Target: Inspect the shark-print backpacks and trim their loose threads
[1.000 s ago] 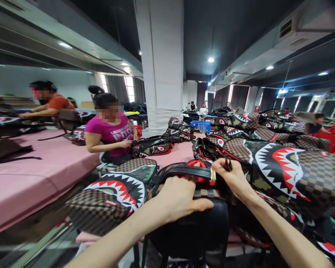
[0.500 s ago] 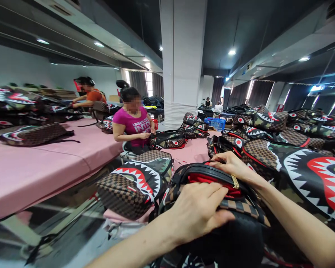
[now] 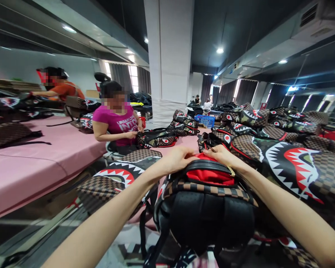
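Observation:
A backpack (image 3: 212,217) with black padded back and brown checkered trim stands in front of me, its top unzipped. Red lining (image 3: 210,176) shows in the mouth, below a black zipper band with a gold zipper pull (image 3: 231,171). My left hand (image 3: 179,160) grips the far left rim of the opening, fingers curled over it. On the far right side of the same rim, my right hand (image 3: 222,156) pinches the edge, thumb toward the lining. The fingertips of both hands are partly hidden.
Another shark-mouth backpack (image 3: 120,171) lies at left. More backpacks (image 3: 290,163) are piled on the right. A co-worker in a purple shirt (image 3: 115,124) sits across, handling a bag (image 3: 158,138). A pink table (image 3: 44,156) runs along the left; a blue crate (image 3: 205,121) stands behind.
My left hand has moved from the near side of the opening to its far rim. More red lining now shows. The view has turned slightly right.

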Tool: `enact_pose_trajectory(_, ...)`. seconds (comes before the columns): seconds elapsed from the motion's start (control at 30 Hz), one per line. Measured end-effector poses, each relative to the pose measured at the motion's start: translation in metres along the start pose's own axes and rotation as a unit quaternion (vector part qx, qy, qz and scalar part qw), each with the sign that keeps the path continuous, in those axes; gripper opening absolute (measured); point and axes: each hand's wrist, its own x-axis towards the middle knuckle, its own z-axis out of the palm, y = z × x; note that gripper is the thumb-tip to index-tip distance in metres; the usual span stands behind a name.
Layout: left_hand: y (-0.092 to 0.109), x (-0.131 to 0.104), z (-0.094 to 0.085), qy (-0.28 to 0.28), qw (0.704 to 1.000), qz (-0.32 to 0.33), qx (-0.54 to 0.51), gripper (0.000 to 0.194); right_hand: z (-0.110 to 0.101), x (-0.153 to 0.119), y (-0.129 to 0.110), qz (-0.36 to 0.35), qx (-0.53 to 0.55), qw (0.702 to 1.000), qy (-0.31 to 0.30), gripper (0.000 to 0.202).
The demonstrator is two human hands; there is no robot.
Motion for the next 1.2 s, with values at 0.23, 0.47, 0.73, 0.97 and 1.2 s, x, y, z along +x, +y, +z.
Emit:
enact_pose_trajectory(0.23, -0.012, -0.010, 0.017, 0.036, 0.980, -0.078, -0.182, 0.042, -0.039, -0.033, -0.007, -0.036, -0.067, 0.994, -0.081, 0.026)
enact_pose_trajectory(0.47, -0.002, -0.019, 0.017, 0.041, 0.971, -0.092, -0.217, 0.044, -0.029, -0.041, 0.010, 0.036, 0.101, 0.994, -0.027, 0.035)
enact_pose_trajectory(0.73, 0.054, -0.055, 0.032, 0.000, 0.982, 0.122, 0.141, 0.035, -0.021, -0.034, 0.012, 0.049, 0.130, 0.990, -0.017, 0.040)
enact_pose_trajectory(0.97, 0.071, -0.004, 0.025, -0.449, 0.889, 0.012, 0.085, 0.036, -0.013, -0.037, 0.013, 0.031, 0.128, 0.991, 0.034, 0.037)
enact_pose_trajectory(1.2, 0.062, 0.005, 0.043, -0.285, 0.958, -0.042, 0.001, 0.048, -0.032, -0.032, 0.024, 0.000, 0.128, 0.990, -0.059, 0.042)
